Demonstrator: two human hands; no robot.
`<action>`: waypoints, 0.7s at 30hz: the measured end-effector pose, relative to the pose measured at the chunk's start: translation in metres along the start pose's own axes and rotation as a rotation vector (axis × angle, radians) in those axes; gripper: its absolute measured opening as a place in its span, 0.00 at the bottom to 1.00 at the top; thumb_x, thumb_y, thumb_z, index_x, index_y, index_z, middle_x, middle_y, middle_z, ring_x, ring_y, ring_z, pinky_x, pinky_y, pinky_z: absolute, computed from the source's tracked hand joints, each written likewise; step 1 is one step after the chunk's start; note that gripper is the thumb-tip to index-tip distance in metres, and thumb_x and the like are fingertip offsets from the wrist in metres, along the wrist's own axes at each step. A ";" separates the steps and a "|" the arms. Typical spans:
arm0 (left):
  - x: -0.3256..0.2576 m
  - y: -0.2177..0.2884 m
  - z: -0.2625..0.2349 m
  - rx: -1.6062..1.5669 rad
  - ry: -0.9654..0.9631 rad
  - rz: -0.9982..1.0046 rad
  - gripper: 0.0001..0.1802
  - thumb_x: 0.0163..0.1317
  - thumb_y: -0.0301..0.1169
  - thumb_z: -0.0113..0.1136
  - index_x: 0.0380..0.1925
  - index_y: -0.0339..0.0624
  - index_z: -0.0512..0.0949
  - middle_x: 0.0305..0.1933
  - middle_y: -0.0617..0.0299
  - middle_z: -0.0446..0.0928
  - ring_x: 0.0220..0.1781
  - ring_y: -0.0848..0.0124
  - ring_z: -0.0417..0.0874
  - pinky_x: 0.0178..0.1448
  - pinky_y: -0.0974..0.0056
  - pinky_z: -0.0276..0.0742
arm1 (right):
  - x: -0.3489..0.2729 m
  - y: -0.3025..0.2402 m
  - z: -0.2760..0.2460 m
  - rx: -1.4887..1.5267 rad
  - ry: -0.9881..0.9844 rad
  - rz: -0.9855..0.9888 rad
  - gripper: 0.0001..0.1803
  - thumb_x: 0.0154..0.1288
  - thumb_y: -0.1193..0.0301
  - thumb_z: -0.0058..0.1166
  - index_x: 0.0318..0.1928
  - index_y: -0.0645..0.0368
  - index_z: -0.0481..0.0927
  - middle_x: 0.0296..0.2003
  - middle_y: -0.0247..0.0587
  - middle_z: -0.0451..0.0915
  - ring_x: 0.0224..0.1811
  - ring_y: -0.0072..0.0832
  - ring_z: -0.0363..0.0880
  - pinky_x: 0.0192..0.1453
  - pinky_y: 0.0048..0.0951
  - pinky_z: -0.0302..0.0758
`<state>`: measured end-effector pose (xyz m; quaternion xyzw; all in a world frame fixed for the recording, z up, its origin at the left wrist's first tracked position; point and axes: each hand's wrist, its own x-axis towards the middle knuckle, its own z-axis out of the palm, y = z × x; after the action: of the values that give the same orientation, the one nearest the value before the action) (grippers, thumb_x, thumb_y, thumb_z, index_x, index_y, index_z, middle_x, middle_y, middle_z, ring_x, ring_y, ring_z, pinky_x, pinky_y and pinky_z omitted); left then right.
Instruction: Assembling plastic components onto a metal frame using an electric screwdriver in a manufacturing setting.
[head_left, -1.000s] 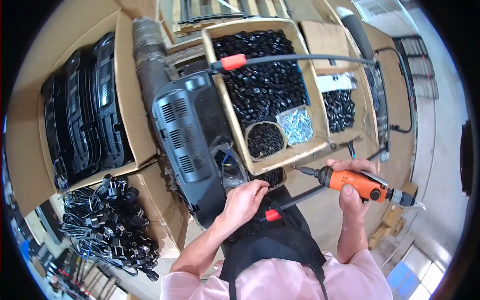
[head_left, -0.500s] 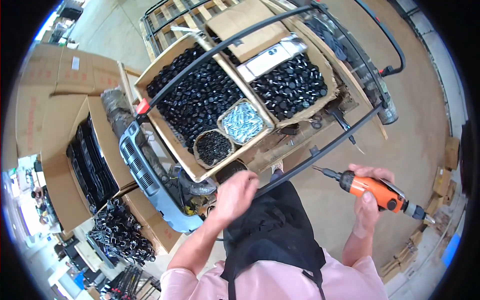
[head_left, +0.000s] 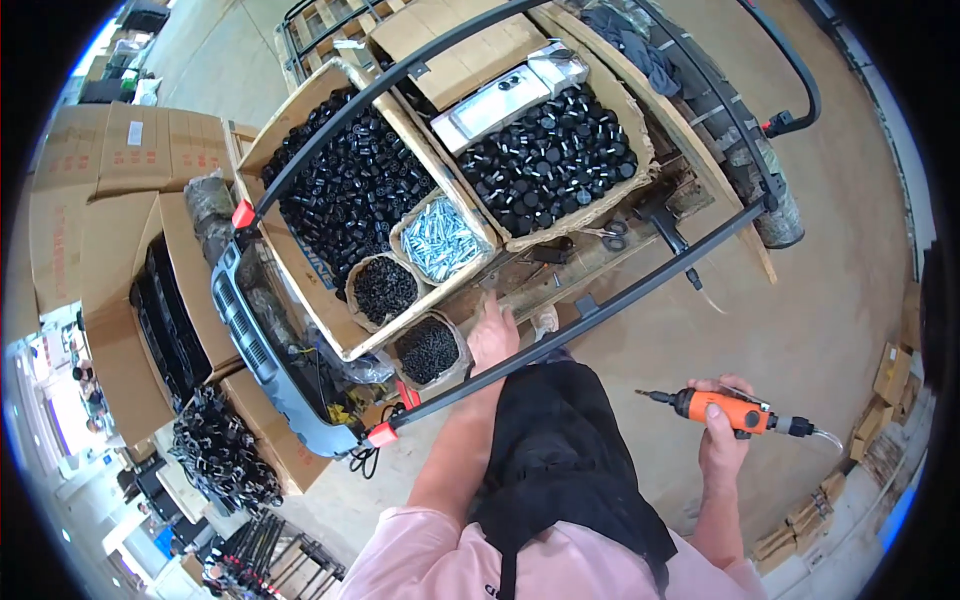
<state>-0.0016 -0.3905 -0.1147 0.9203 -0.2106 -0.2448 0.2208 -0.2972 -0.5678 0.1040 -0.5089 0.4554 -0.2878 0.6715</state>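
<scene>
The right hand [head_left: 722, 440] has its fingers wrapped round an orange power tool [head_left: 738, 412] and holds on to it, with the thumb on top. The tool's thin, dark tip [head_left: 655, 396] points left, out past the fingers, and a see-through hose [head_left: 826, 438] comes off the back end, to the right of the hand. The tool is well apart from the left hand [head_left: 494, 338].

That left hand reaches forward, and I can't tell if its fingers pinch anything. A long black bar [head_left: 560, 347] crosses over its wrist. Just to the left of this hand sits a heap of tiny black bits [head_left: 428, 350]. A little farther ahead and to the left is a pile of shiny silver pieces [head_left: 440, 240], in a big box [head_left: 425, 303] with lots of black plastic parts [head_left: 350, 190]. Scissors [head_left: 612, 236] lie ahead of the left hand, off to its right.
</scene>
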 end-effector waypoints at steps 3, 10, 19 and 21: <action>0.029 -0.009 0.003 0.254 -0.128 -0.143 0.31 0.77 0.41 0.50 0.76 0.44 0.66 0.54 0.36 0.86 0.51 0.40 0.89 0.56 0.43 0.85 | -0.001 0.006 0.003 0.014 -0.036 0.049 0.28 0.65 0.68 0.67 0.63 0.59 0.72 0.48 0.49 0.87 0.56 0.47 0.85 0.70 0.55 0.76; 0.039 -0.032 0.017 0.258 -0.074 -0.153 0.23 0.77 0.41 0.54 0.66 0.43 0.72 0.48 0.40 0.88 0.50 0.42 0.90 0.55 0.43 0.85 | 0.004 0.009 0.006 0.007 -0.127 0.067 0.27 0.66 0.70 0.66 0.62 0.60 0.72 0.47 0.49 0.87 0.56 0.47 0.86 0.70 0.56 0.76; 0.043 -0.059 0.025 0.245 0.100 0.081 0.13 0.76 0.40 0.56 0.51 0.45 0.76 0.44 0.46 0.86 0.46 0.46 0.90 0.47 0.43 0.86 | 0.012 0.007 0.008 -0.029 -0.185 0.048 0.27 0.65 0.71 0.66 0.62 0.61 0.72 0.48 0.50 0.87 0.56 0.47 0.86 0.69 0.56 0.77; 0.029 -0.055 0.024 0.203 0.186 0.120 0.11 0.76 0.38 0.57 0.46 0.43 0.76 0.42 0.45 0.86 0.43 0.45 0.89 0.45 0.42 0.85 | 0.012 0.007 0.013 -0.019 -0.207 0.048 0.27 0.65 0.71 0.65 0.62 0.61 0.72 0.48 0.50 0.87 0.56 0.47 0.86 0.69 0.56 0.77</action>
<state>0.0237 -0.3673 -0.1720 0.9424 -0.2675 -0.1223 0.1593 -0.2814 -0.5703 0.0950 -0.5311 0.3986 -0.2131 0.7167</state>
